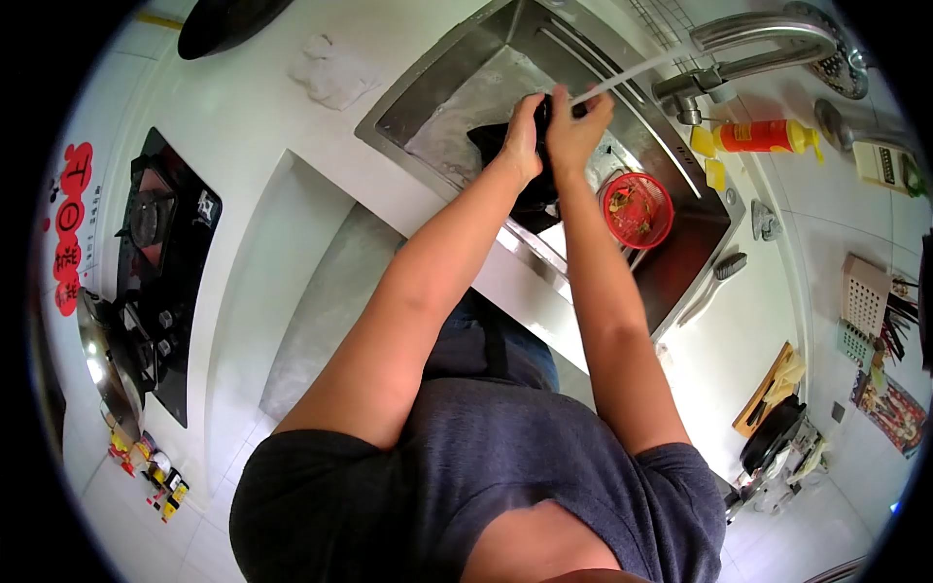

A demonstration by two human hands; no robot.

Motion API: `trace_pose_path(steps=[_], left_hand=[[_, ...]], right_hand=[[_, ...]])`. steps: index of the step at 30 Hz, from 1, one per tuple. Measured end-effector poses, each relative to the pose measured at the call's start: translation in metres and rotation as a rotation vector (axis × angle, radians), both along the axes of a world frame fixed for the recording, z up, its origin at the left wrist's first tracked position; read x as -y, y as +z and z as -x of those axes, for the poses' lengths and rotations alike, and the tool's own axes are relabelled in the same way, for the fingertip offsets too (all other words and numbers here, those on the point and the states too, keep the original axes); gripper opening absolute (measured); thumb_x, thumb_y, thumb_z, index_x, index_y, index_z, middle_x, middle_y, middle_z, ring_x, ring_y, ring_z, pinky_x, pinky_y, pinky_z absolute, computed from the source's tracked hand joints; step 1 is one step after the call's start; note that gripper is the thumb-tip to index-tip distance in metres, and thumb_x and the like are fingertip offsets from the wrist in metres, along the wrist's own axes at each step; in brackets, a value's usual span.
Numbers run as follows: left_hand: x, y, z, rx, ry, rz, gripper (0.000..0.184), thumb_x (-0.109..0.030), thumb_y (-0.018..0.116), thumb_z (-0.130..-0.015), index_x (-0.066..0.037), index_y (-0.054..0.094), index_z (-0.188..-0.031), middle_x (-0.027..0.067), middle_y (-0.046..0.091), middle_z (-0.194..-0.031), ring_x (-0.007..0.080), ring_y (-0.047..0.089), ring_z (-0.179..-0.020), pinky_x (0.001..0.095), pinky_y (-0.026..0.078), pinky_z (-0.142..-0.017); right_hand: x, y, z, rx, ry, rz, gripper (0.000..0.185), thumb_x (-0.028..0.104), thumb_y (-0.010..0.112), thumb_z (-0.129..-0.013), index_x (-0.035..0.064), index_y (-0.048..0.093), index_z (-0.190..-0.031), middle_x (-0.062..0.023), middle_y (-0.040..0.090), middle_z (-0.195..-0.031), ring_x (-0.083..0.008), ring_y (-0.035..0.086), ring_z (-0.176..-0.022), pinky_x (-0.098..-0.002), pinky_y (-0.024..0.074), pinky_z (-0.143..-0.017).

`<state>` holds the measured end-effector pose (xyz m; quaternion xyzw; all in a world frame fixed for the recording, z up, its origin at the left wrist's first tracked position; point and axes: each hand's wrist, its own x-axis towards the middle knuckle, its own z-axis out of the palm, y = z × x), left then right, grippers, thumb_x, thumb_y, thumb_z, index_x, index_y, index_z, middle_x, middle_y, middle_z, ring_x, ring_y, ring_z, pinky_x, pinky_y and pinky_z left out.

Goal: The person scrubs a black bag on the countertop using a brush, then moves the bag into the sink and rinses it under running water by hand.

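Note:
Both of my hands are over the metal sink (389, 107), where a stream of water from the faucet (758, 39) reaches them. Fingers of my left hand (525, 136) wrap round a black cloth (537, 194), part of which hangs below the hands. On the right side of the same cloth, my right hand (575, 131) is closed on it near the water stream. Whitish, foamy water (476, 97) lies in the basin. Beside my right forearm sits a red strainer (637, 211) with food scraps in it.
Right of the sink are a red and yellow bottle (758, 136), yellow sponges (714, 173), a brush (719, 277) and a cutting board (763, 389). A black stove (160, 272) is at the left. A crumpled white cloth or bag (332, 73) lies on the counter.

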<state>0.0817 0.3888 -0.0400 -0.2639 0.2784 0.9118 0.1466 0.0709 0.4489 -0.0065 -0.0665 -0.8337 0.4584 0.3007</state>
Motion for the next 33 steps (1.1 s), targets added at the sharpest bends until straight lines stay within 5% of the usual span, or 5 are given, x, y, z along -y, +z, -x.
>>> trace_pose_path(steps=[17, 19, 22, 27, 33], left_hand=[[0.003, -0.041, 0.014, -0.056, -0.238, 0.179, 0.027, -0.024, 0.047, -0.088, 0.0, 0.058, -0.093, 0.0154, 0.062, -0.096, 0.0273, 0.06, -0.085, 0.0378, 0.047, -0.069], [-0.005, -0.021, 0.003, 0.124, -0.137, 0.163, 0.028, -0.024, 0.046, -0.087, 0.0, 0.06, -0.094, 0.0145, 0.063, -0.096, 0.0276, 0.06, -0.085, 0.0367, 0.047, -0.07], [-0.017, 0.024, -0.006, 0.151, -0.147, 0.428, 0.03, -0.025, 0.046, -0.088, 0.0, 0.06, -0.096, 0.0141, 0.063, -0.1, 0.0268, 0.059, -0.088, 0.0367, 0.046, -0.072], [-0.002, -0.051, 0.005, -0.072, -0.346, 0.306, 0.035, -0.026, 0.049, -0.091, 0.003, 0.058, -0.109, 0.0142, 0.06, -0.112, 0.0233, 0.056, -0.102, 0.034, 0.044, -0.082], [0.037, 0.029, 0.004, -0.052, -0.108, 0.499, 0.038, -0.033, 0.054, -0.092, -0.002, 0.059, -0.113, 0.0114, 0.062, -0.108, 0.022, 0.059, -0.096, 0.0372, 0.049, -0.081]], right_hand=[[0.02, 0.008, -0.035, 0.241, 0.064, 0.067, 0.046, 0.033, 0.048, -0.091, -0.0055, 0.059, -0.069, -0.0253, 0.055, -0.062, -0.0321, 0.056, -0.058, -0.0449, 0.0413, -0.059], [-0.006, -0.038, -0.002, 0.122, -0.004, -0.098, 0.044, 0.033, 0.046, -0.091, -0.0038, 0.06, -0.071, -0.0281, 0.058, -0.068, -0.0445, 0.058, -0.067, -0.0486, 0.0436, -0.063], [-0.025, -0.028, 0.011, 0.337, -0.111, 0.166, 0.049, 0.035, 0.046, -0.093, -0.0063, 0.056, -0.069, -0.0204, 0.054, -0.059, -0.024, 0.048, -0.056, -0.0401, 0.0407, -0.058], [0.009, -0.01, -0.028, 0.184, -0.003, 0.077, 0.051, 0.034, 0.043, -0.093, -0.0074, 0.055, -0.066, -0.022, 0.054, -0.058, -0.0275, 0.05, -0.052, -0.0439, 0.0396, -0.056], [-0.069, -0.044, -0.001, 0.498, 0.132, 0.195, 0.033, 0.026, 0.048, -0.091, -0.0033, 0.062, -0.089, -0.016, 0.065, -0.078, -0.0243, 0.06, -0.074, -0.0358, 0.0447, -0.07]])
